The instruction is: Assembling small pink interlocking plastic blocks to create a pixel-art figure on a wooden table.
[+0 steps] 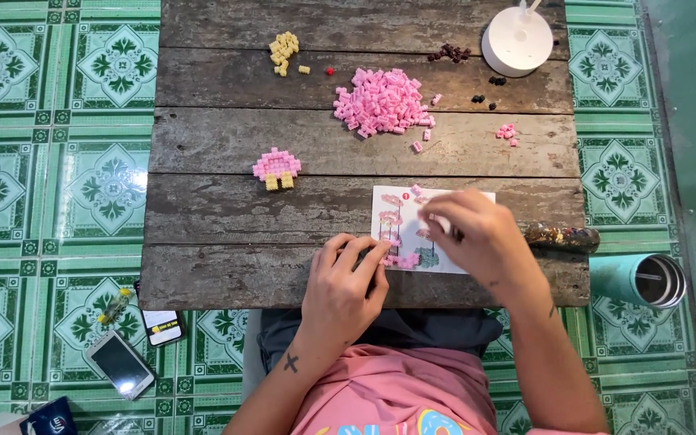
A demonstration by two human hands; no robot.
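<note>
Both hands, left (pixel 341 286) and right (pixel 477 238), pinch small pink plastic bricks (pixel 403 260) over a glossy paper instruction sheet (pixel 477 198) on the rough, weathered plank tabletop (pixel 227 209).

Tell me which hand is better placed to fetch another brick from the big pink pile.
Probably the right hand. It sits over the instruction sheet, on the side below the pink pile. The left hand lies nearer the table's front edge, pressing the small pink build on the sheet.

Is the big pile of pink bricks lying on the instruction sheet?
No, the pink brick pile lies on bare wood, well above the instruction sheet.
</note>
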